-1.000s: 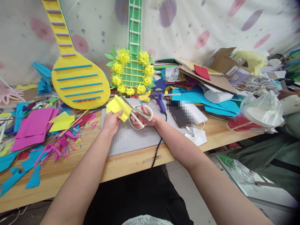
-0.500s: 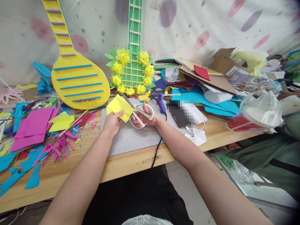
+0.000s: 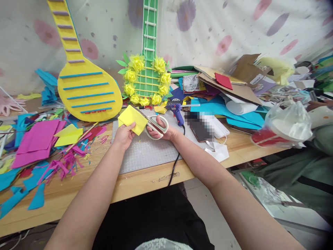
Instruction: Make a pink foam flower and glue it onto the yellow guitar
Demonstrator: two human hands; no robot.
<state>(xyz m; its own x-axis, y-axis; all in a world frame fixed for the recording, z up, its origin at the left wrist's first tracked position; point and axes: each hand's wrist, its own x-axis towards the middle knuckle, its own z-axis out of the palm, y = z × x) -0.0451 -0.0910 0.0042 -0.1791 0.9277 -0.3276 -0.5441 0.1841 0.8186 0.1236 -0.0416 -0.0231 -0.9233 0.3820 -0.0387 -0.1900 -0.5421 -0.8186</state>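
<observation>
My left hand (image 3: 124, 136) pinches a folded piece of yellow paper (image 3: 133, 119) by its lower edge, thumb on top. My right hand (image 3: 161, 130) has its fingers through the white handles of a pair of scissors (image 3: 156, 125). The blades pass behind the upper right edge of the paper, so most of their length is hidden. Both hands are above a grey cutting mat (image 3: 145, 161). Just beyond them stands a green paper instrument (image 3: 149, 74) with yellow paper flowers (image 3: 136, 63) round its body.
A yellow instrument (image 3: 90, 91) leans at the back left. Magenta paper (image 3: 36, 142) and coloured scraps cover the left side. A purple glue gun (image 3: 177, 113), its black cord (image 3: 177, 158), a phone (image 3: 199, 130) and a bagged cup (image 3: 283, 128) are on the right. A person sits at far right.
The scissor handles have drawn closer together as my right hand closed. My left hand and the yellow paper have hardly moved.
</observation>
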